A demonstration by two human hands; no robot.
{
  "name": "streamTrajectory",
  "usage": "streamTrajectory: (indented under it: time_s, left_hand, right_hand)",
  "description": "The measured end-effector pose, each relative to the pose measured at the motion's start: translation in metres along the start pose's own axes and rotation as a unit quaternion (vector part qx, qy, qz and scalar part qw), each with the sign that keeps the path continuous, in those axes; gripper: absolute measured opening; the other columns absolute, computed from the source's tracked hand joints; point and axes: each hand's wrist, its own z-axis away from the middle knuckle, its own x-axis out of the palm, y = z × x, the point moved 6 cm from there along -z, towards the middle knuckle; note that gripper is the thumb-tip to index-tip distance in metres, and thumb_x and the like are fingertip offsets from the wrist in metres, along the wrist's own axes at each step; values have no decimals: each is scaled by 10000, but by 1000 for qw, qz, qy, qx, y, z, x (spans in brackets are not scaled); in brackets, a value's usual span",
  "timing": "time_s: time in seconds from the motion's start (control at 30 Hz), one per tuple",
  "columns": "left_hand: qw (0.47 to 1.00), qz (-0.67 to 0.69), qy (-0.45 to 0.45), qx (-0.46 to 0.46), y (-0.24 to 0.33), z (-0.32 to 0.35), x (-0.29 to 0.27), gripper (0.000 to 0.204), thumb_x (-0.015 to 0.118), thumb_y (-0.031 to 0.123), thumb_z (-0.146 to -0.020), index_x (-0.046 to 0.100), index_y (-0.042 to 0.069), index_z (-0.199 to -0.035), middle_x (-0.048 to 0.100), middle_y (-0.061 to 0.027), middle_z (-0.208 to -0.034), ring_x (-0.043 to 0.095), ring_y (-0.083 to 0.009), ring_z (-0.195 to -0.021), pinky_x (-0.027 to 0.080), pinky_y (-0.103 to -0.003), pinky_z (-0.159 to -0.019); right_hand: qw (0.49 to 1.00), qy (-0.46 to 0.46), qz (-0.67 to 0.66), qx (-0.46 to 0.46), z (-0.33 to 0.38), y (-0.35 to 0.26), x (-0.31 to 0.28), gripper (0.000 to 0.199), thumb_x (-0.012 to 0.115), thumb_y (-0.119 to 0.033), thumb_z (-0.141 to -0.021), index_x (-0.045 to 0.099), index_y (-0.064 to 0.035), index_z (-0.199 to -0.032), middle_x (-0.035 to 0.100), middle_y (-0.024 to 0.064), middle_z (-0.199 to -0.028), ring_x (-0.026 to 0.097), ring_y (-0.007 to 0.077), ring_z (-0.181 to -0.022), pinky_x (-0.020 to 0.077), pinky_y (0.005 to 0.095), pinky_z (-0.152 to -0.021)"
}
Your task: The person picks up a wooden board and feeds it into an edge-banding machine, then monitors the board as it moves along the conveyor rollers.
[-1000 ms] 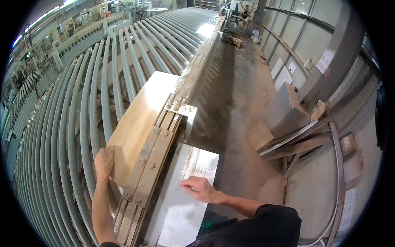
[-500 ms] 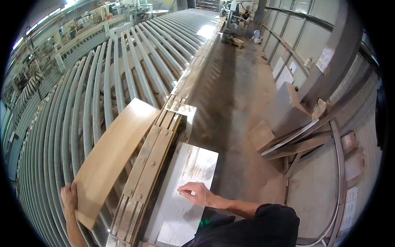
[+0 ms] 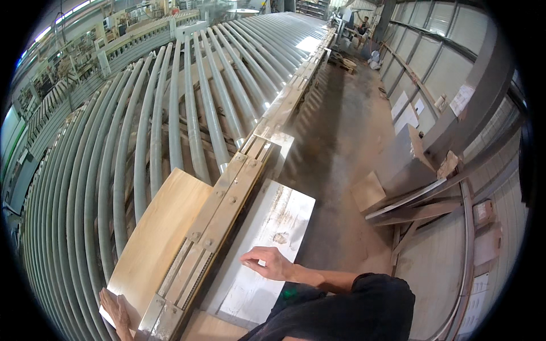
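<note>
Wooden board [image 3: 156,238]: pale, flat, being carried on the grey conveyor rollers [image 3: 142,142], lying directly against the left side of the bolted metal guide rail [image 3: 219,219].

Left hand [image 3: 116,310]: being pressed on the board's near corner, left of the rail's near end; fingers spread flat, nothing being clasped.

Right hand [image 3: 267,262]: being rested on the white scuffed metal plate [image 3: 264,244] just right of the rail; fingers loosely curled, palm down, nothing being held.

Concrete floor [image 3: 341,131]: being seen further right of the rail.

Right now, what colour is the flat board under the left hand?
Pale tan, the flat thin wooden board shows best in the head view.
</note>
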Motion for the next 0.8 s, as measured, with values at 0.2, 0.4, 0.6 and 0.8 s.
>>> streamTrajectory:
  time_s: [0.2,0.4,0.6,0.8]
  left_hand:
    - [998,30,52,31,-6,13,-7,672,543,389,-911,362,-37,-1399,307,-252,-1467,237,-383,-1395,183,-487,-1138]
    - [990,-35,102,91,-16,6,-7,560,558,247,-921,390,-28,-1379,347,-236,-1446,285,-384,-1371,231,-467,-1125]
    - [946,179,266,53,58,14,-58,314,563,7,-902,552,-31,-1213,590,-153,-1167,611,-242,-926,513,-335,-800]
    - [967,35,102,232,262,122,-116,408,697,177,-878,552,3,-1217,641,-152,-1115,621,-222,-950,546,-342,-764]
  right_hand:
    - [997,-56,-20,46,21,-7,25,141,629,-73,-883,667,0,-998,685,130,-930,663,241,-794,534,318,-683]
    - [997,-29,-22,64,51,-9,24,155,630,-84,-885,668,-9,-1016,688,135,-954,665,240,-825,535,324,-695]
    - [998,12,-4,55,92,-8,11,177,634,-104,-888,672,-7,-1030,692,146,-969,667,242,-853,533,329,-734]
    - [996,-24,-52,67,110,-16,8,181,624,-96,-893,668,-15,-1049,687,138,-975,664,243,-853,538,319,-727]
